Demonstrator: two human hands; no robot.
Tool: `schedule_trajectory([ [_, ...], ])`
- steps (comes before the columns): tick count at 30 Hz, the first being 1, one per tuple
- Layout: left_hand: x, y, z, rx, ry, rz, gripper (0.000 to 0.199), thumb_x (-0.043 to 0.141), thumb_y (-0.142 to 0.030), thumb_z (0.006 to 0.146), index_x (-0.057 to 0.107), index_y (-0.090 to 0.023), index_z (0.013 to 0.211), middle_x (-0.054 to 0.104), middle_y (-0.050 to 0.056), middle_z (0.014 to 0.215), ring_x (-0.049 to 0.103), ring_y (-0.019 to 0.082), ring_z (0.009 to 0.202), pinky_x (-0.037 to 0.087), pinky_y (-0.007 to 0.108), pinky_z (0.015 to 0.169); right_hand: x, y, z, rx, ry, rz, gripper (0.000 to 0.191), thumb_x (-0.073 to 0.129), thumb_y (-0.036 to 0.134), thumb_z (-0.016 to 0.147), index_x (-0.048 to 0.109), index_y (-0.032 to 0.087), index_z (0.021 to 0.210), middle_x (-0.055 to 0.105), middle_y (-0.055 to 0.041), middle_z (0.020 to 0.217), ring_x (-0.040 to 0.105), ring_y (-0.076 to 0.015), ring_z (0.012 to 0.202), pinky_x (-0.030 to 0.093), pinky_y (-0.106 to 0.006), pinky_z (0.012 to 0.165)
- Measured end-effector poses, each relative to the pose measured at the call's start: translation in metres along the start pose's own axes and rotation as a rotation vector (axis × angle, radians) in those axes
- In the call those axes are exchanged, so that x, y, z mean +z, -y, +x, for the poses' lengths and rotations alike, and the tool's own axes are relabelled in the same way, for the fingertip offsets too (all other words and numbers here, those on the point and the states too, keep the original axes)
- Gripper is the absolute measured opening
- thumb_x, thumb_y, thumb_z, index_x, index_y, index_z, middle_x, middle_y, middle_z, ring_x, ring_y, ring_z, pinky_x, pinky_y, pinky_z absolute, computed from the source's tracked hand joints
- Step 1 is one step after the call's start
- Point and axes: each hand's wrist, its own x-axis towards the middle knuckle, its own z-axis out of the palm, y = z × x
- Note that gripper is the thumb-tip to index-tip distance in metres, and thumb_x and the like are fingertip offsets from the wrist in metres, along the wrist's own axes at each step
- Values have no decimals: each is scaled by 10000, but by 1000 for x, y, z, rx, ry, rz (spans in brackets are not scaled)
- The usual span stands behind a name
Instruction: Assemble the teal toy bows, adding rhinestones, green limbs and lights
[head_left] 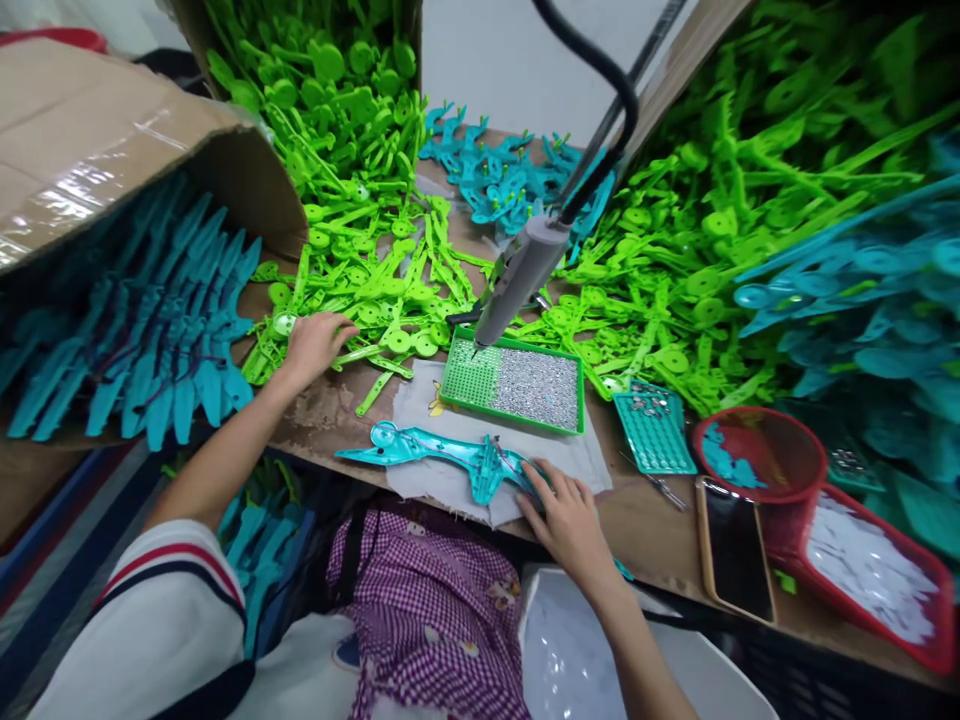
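Observation:
A turquoise plastic part (pixel 442 448), long and shaped like half a toy shell, lies across a white cloth (pixel 592 455) at the table's front edge. My right hand (pixel 568 515) grips its right end, thumb on the near side and fingers on the far side. Off to the left, my left hand (pixel 319 345) reaches to the edge of a heap of lime-green plastic pieces (pixel 375 265), its fingers loosely apart. Whether its fingertips touch a piece is hard to see. Beyond the turquoise part stands a green tray (pixel 517 425) of small silvery screws (pixel 536 385).
A grey electric screwdriver (pixel 521 280) hangs tip-down over the tray. On the left, a cardboard box (pixel 135 130) holds turquoise shells (pixel 172 340). To the right are a teal tray (pixel 656 440), a red basket (pixel 761 455), a phone (pixel 735 550) and a red tray (pixel 934 640) of white pieces.

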Motion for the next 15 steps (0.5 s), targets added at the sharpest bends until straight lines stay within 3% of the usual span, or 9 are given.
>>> schedule_trajectory([
  [2, 5, 0, 11, -26, -47, 33, 256, 578, -307, 853, 702, -199, 1049, 717, 127, 1063, 598, 320, 1064, 422, 406, 845, -5, -1, -2, -19, -10, 24, 497, 399, 468, 964, 485, 229, 1392, 603, -143, 1322, 555, -270, 1200, 382, -434, 967],
  [6, 12, 3, 20, -52, -80, -52, 199, 661, -256, 747, 727, -213, 930, 741, 103, 909, 608, 334, 1027, 420, 453, 892, -18, 3, -14, -24, -58, 44, 501, 419, 460, 961, 452, 249, 1415, 602, -141, 1337, 539, -269, 1252, 358, -437, 993],
  [10, 11, 14, 18, -146, -215, -387, 187, 686, -301, 723, 706, -208, 883, 737, 58, 883, 656, 265, 914, 475, 405, 882, -25, 21, -21, 26, -165, 124, 432, 452, 366, 966, 490, 241, 1378, 660, -133, 1239, 622, -244, 1126, 400, -398, 949],
  [15, -1, 18, 19, -241, -364, -760, 259, 714, -370, 699, 630, -184, 859, 705, 36, 832, 666, 203, 822, 532, 337, 809, -27, 56, 6, 2, -240, 319, 405, 490, 276, 957, 517, 235, 1359, 710, -102, 1132, 661, -217, 1040, 457, -374, 911],
])
